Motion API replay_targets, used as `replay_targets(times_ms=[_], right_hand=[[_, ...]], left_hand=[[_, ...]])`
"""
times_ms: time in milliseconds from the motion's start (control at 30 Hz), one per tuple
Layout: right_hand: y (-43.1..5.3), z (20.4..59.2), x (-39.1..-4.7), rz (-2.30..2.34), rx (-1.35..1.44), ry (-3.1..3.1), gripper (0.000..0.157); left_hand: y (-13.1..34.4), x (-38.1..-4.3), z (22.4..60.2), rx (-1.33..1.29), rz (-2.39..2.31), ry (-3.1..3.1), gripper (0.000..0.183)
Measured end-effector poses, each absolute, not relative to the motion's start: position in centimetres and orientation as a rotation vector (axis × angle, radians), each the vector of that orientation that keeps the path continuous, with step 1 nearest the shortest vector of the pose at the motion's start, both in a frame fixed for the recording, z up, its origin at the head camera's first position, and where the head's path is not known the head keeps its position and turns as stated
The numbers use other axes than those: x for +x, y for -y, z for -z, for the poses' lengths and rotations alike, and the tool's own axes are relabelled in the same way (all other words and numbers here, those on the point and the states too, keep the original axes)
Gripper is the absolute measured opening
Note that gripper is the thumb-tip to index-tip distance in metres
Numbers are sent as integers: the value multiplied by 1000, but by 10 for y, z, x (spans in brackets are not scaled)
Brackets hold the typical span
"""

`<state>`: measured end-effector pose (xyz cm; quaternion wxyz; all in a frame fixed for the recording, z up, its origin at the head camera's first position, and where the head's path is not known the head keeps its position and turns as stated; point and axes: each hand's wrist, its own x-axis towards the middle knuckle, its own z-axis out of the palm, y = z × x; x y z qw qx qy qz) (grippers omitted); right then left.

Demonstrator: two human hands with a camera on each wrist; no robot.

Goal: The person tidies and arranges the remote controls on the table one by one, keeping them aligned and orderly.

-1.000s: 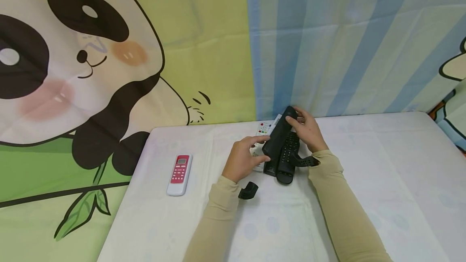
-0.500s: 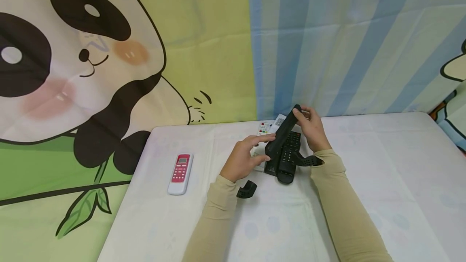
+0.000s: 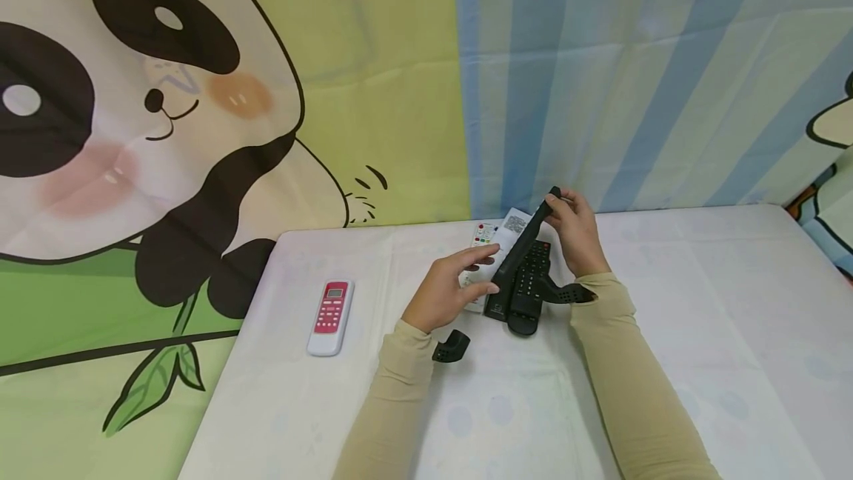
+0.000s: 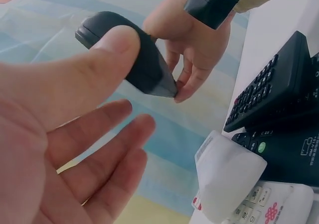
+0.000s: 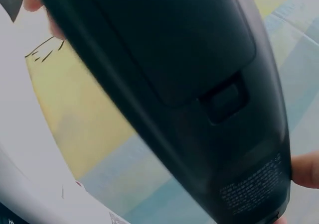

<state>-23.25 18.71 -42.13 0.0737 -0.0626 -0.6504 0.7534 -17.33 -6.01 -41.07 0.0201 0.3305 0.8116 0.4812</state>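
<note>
A black remote control point(image 3: 523, 247) is held tilted on its edge above a pile of other remotes. My right hand point(image 3: 578, 232) pinches its far end between thumb and fingers. At the near end is my left hand point(image 3: 443, 284), fingers spread and fairly straight, its thumb right at the remote. In the left wrist view the thumb overlaps the remote, while the index finger is hidden. The right wrist view shows the remote's back, with a battery cover point(image 5: 174, 45) and a printed label point(image 5: 254, 184). Beneath it lies a black remote with many keys point(image 3: 531, 272).
White remotes lie in the pile too, one with a QR code point(image 3: 516, 224), another with a pink logo point(image 4: 270, 213). A white remote with a red keypad point(image 3: 330, 318) lies apart on the left of the white table point(image 3: 600, 421). Printed curtains stand behind.
The black remote has turned from showing its broad face to standing nearly on edge, its far end shifting right with my right hand. More of the white QR-code remote shows. My left hand barely moved.
</note>
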Motion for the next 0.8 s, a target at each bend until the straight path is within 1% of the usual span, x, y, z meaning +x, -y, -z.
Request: replay_targets(times_ms=[133, 267, 567, 800], right_hand=[[-187, 420, -232, -2278, -158, 1898, 40], [-187, 420, -232, -2262, -123, 1884, 37], [-186, 418, -230, -2229, -39, 1876, 49], [-181, 419, -230, -2197, -28, 1914, 47]], left_hand=[[61, -173, 410, 970, -1510, -2486, 58], [62, -172, 408, 944, -1504, -2488, 56], [65, -173, 408, 910, -1469, -2504, 53], [73, -173, 406, 900, -1433, -2543, 52]])
